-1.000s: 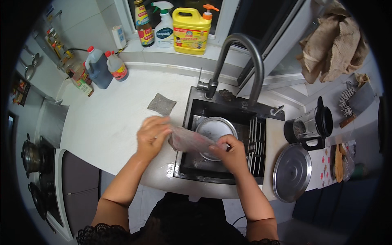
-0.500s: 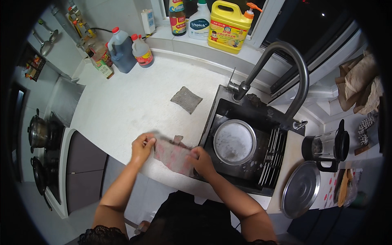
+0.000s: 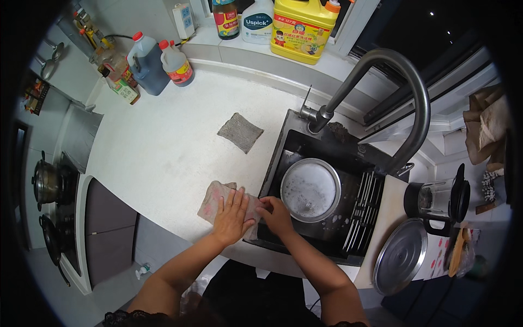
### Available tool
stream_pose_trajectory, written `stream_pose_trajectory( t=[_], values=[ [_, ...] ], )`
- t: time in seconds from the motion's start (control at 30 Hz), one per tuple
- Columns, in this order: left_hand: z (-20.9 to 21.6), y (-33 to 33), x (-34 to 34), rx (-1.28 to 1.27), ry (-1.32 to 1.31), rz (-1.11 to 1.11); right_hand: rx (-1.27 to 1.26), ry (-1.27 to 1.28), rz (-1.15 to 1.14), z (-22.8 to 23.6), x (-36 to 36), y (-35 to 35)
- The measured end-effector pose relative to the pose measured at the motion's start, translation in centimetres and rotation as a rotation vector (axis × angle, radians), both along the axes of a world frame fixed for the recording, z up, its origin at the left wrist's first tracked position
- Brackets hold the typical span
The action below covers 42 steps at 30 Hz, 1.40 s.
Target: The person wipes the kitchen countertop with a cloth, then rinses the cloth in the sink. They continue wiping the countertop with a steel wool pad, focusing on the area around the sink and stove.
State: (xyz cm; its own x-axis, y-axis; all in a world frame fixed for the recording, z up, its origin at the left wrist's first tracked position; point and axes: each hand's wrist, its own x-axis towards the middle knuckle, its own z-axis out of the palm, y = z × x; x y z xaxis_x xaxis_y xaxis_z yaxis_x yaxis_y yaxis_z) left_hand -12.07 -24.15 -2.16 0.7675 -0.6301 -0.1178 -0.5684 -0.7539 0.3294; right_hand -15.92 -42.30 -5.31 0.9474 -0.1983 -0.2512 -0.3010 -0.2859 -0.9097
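Observation:
A greyish cloth with faded red patches (image 3: 209, 206) lies folded on the counter's front edge, beside the sink (image 3: 278, 163). My left hand (image 3: 231, 217) rests flat on top of it, fingers stretched out. At the cloth's right end, by the sink's rim, my right hand (image 3: 276, 216) pinches the edge; part of its grip is hidden. A second, grey square cloth (image 3: 241, 132) is spread farther back on the counter. Inside the sink sits a round metal pan (image 3: 310, 189) with cloudy, foamy liquid.
A tall curved faucet (image 3: 417, 98) arches over the sink. To the right are a metal lid (image 3: 401, 256) and a blender jug (image 3: 436, 197). Bottles (image 3: 148, 65) stand at the back left, and a yellow jug (image 3: 302, 32) is on the sill. Pots (image 3: 48, 180) stand far left.
The cloth, held up stretched between both hands before, now lies folded on the counter. My left hand let go of its corner and moved right, flat onto it.

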Motion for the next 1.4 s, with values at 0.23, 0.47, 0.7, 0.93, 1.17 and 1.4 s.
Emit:
stream_pose_trajectory(
  t=[0.23, 0.47, 0.7, 0.93, 1.17, 1.4],
  values=[
    [0.1, -0.9, -0.4, 0.012, 0.03, -0.021, 0.14, 0.081, 0.047, -0.7, 1.2, -2.3],
    [-0.2, -0.1, 0.2, 0.05, 0.006, -0.023, -0.715, -0.19, -0.556, -0.2, 9.2, -18.4],
    [-0.2, -0.2, 0.5, 0.024, -0.001, -0.044, -1.14, -0.255, -0.236, -1.8, 16.1, -26.3],
    [-0.7, 0.1, 0.0, -0.008, -0.043, -0.073, -1.015, -0.392, -0.061, -1.8, 7.9, -20.0],
    [-0.4, 0.1, -1.5, -0.103, -0.11, -0.089, -0.535, -0.228, -0.371, -3.0, -6.6, -9.0],
    [0.8, -2.3, -6.1, -0.255, -0.07, -0.245, -0.205, -0.044, -0.602, -3.8, -11.6, -6.3]
  ],
)
